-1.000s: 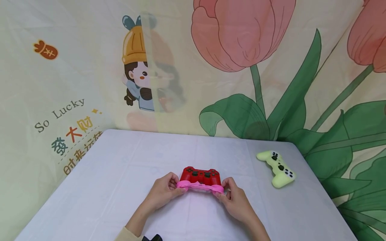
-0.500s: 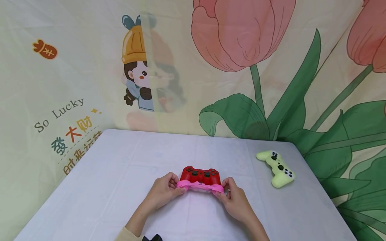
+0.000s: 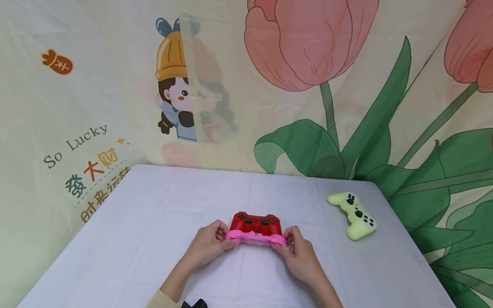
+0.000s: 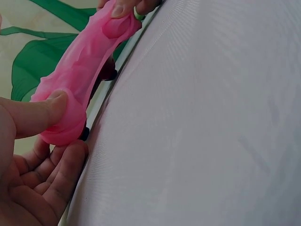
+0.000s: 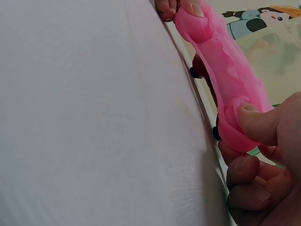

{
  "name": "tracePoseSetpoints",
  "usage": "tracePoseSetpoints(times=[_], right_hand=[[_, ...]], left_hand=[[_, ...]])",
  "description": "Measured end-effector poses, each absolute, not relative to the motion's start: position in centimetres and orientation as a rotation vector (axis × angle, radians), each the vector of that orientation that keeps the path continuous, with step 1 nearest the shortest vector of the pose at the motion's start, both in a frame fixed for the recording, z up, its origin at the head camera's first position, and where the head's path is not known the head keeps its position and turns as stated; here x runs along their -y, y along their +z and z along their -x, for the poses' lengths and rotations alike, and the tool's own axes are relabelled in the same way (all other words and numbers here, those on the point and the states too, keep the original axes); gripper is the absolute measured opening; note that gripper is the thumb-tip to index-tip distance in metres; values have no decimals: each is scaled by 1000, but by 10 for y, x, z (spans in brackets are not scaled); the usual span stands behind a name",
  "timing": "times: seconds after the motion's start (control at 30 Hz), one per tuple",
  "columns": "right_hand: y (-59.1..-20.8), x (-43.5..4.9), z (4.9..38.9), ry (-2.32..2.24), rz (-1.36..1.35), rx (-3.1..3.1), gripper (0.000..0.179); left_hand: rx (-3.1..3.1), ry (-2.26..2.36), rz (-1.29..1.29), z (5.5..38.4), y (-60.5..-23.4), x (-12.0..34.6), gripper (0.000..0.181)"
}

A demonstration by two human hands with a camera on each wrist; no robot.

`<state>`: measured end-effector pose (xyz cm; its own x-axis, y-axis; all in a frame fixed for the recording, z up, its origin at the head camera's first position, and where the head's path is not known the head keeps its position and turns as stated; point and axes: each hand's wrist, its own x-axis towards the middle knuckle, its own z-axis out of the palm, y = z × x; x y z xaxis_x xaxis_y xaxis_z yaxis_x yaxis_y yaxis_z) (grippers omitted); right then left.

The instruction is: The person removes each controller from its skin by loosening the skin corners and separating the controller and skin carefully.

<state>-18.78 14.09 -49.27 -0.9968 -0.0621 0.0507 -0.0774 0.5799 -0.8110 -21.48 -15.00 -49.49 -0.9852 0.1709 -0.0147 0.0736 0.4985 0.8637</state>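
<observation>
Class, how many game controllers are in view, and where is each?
2. The red controller is between the left hand and right hand, a pink cover over its near edge. The pale green controller lies near the table's far right corner. No others show.

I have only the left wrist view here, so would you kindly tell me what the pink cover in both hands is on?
Observer: The head view shows the top face of a red controller, with the pink cover along its near edge.
Operator: Thank you; is there another controller on the table?
Observer: Yes, the head view has a pale green controller lying toward the far right corner, apart from the right hand.
</observation>
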Motion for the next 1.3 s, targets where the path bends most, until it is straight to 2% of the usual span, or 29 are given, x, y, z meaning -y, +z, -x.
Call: tracePoseSetpoints(times=[1.3], right_hand=[[-494, -135, 188, 1368, -53, 2766, 33]], left_hand=[[-2658, 1489, -224, 216, -498, 149, 38]])
